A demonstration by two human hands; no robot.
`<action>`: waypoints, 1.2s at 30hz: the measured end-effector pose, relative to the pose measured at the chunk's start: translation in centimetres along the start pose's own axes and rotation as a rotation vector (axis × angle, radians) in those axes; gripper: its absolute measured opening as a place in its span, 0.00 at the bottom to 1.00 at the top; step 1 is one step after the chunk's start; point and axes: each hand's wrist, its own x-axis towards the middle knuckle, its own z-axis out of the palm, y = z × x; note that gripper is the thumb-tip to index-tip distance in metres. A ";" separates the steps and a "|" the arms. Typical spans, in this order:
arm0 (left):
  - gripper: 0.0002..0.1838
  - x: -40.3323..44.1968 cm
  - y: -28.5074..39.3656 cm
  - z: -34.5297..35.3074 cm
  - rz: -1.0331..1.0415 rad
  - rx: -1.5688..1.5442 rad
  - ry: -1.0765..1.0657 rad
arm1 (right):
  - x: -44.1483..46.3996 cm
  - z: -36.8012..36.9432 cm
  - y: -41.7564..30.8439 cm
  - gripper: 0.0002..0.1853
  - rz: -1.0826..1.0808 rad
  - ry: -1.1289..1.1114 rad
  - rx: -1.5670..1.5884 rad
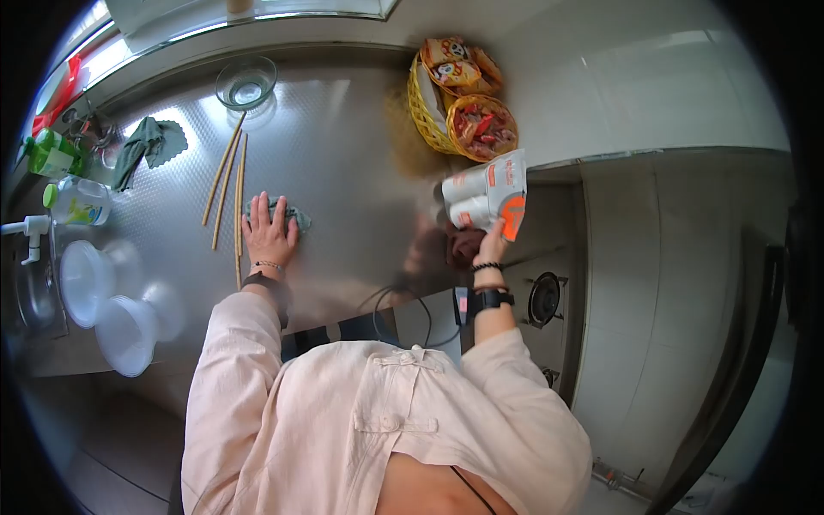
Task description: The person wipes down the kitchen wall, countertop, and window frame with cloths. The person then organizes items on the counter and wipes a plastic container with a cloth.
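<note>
My left hand [269, 230] lies flat on a grey-green cloth [298, 218] on the steel counter, its fingers stretched and apart. Part of the cloth is hidden beneath the palm. Just left of this hand lie several long wooden chopsticks [227, 184]. At the counter's right end, my right hand [492, 244] grips the near corner of a wrapped pack of white rolls [472, 190] with orange markings. What the rolls are, I cannot tell. A dark reddish-brown item [463, 247] lies beside that hand.
Behind the pack stand yellow baskets [421, 112] of snack packets. A glass bowl [246, 83] sits at the back. On the left are a second cloth [148, 148], bottles [83, 202], two white plastic bowls [126, 333] and a sink [36, 292]. A gas burner [544, 299] is at right.
</note>
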 end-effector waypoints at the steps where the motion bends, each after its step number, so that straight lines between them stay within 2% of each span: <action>1: 0.24 0.0 0.1 -0.1 0.006 0.000 0.002 | 0.0 0.5 0.6 0.24 0.033 0.031 -0.045; 5: 0.24 0.1 0.1 -0.1 0.000 0.005 0.003 | -0.6 -0.2 0.3 0.26 -0.050 -0.086 -0.186; 7: 0.24 -0.1 0.1 -0.1 0.005 0.012 0.028 | -3.1 -1.4 -2.4 0.31 0.019 -0.271 -0.024; 8: 0.24 -0.1 0.1 -0.1 0.005 0.011 0.027 | -5.3 -1.5 -4.3 0.34 0.199 -0.150 -0.062; 9: 0.23 -0.1 0.1 -0.2 0.004 0.018 0.020 | -5.7 -2.8 -3.0 0.33 0.326 -0.164 -0.100; 10: 0.23 -0.1 0.1 -0.2 0.000 0.022 0.015 | -6.4 -4.1 -1.4 0.33 0.324 -0.222 -0.108; 13: 0.23 -0.1 0.1 -0.3 -0.004 0.024 0.010 | -9.9 -5.1 -3.1 0.24 0.565 -0.377 0.143; 15: 0.23 -0.1 0.0 -0.2 -0.009 0.031 0.002 | -11.0 -4.1 -4.8 0.22 0.709 -0.576 0.316; 17: 0.24 -0.2 0.0 0.0 -0.016 0.042 -0.003 | -11.8 -1.7 -6.6 0.20 0.676 -0.791 0.387; 18: 0.24 -0.2 -0.1 0.0 -0.012 0.031 0.002 | -11.8 0.0 -7.3 0.19 0.466 -0.785 0.278; 21: 0.23 -0.2 -0.2 0.1 -0.008 0.021 0.012 | -11.1 5.2 -8.2 0.13 -0.075 -0.506 0.141; 23: 0.24 0.0 -0.2 0.2 0.008 0.006 0.036 | -10.1 7.8 -7.0 0.12 -0.336 -0.414 -0.149; 24: 0.24 0.0 -0.2 0.2 0.020 0.010 0.045 | -9.4 9.0 -5.6 0.12 -0.555 -0.425 -0.286; 27: 0.25 0.1 -0.2 0.1 0.017 0.005 0.032 | -8.2 12.3 -0.3 0.25 -0.630 -0.576 -0.696; 28: 0.25 0.2 -0.2 0.1 0.014 -0.002 0.026 | -7.7 13.4 0.6 0.31 -0.448 -0.671 -0.842; 31: 0.26 0.4 -0.1 -0.3 -0.004 -0.016 -0.020 | -7.1 18.8 1.7 0.29 -0.546 -0.560 -0.970; 34: 0.26 0.1 0.0 -0.6 -0.018 -0.019 -0.046 | -10.5 22.1 1.3 0.23 -0.941 -0.731 -0.880; 35: 0.26 0.4 0.0 -0.6 -0.017 -0.022 -0.040 | -12.5 21.7 0.6 0.22 -0.962 -0.825 -0.789; 36: 0.27 0.4 0.0 -0.6 -0.020 -0.023 -0.057 | -13.8 20.8 0.6 0.21 -1.098 -0.922 -0.797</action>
